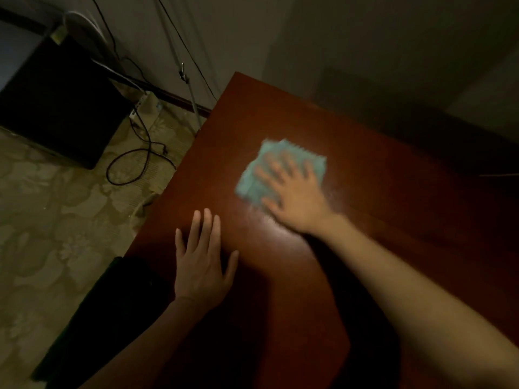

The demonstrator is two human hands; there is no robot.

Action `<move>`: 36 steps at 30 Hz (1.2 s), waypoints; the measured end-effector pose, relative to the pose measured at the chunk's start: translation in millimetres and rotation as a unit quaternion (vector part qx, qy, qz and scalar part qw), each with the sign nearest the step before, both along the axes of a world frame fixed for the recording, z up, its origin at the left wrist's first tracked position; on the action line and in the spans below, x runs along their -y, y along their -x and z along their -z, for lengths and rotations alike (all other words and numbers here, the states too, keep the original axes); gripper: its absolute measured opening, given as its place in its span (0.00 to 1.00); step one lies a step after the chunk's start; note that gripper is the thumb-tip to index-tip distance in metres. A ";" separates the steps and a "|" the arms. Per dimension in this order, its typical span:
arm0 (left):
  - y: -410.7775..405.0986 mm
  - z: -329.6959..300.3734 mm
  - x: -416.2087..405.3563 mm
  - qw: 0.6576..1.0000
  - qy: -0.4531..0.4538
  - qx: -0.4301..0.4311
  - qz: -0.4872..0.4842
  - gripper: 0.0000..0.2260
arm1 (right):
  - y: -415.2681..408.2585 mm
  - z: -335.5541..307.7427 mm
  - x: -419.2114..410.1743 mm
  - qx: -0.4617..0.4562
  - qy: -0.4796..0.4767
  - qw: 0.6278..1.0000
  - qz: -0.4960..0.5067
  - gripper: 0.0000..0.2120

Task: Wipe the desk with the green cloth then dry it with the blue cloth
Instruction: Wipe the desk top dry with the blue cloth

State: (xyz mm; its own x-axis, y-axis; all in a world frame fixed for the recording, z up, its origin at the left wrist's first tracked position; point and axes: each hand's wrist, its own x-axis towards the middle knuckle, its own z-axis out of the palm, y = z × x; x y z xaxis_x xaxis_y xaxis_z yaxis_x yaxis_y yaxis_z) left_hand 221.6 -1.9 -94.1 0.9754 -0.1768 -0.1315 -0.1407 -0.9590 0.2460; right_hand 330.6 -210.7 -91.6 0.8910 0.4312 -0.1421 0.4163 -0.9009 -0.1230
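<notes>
A person's right hand [295, 192] lies flat on a pale green cloth [276, 164] near the middle of a reddish-brown wooden desk [365, 153], its fingers spread wide and straight across the fabric and its palm pressing down. The hand and the cloth are both blurred. The bare right forearm reaches in from the lower right corner, angled up and to the left across the desk top. The cloth shows beyond the fingertips and along the thumb side, its far edge ragged; its near part is hidden under the palm.

The left hand [203, 259] rests palm down on the bare wood close to the desk's left edge, fingers straight and held loosely together, thumb stretched out to the right, holding nothing. Its forearm comes up from the bottom of the view. The two hands are near each other but apart.

A bright patch of reflected light lies on the wood between them. Beside the desk, on a patterned floor [56, 220], a black box [56, 108] stands near the wall, with a looped black cable [132, 164] next to it.
</notes>
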 end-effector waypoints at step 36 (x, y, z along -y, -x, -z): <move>-0.7 -0.4 -0.3 1.000 -0.008 0.001 0.000 0.30 | -91.1 -7.2 28.6 -0.040 0.006 0.947 0.319 0.28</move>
State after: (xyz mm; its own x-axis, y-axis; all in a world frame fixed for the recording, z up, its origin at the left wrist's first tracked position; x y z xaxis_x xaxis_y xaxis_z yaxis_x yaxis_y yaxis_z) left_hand 222.3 -1.6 -93.7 0.9757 -0.1751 -0.1319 -0.1417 -0.9629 0.2298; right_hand 421.7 -239.3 -84.4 0.9558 -0.1942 -0.2209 -0.2242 -0.9671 -0.1198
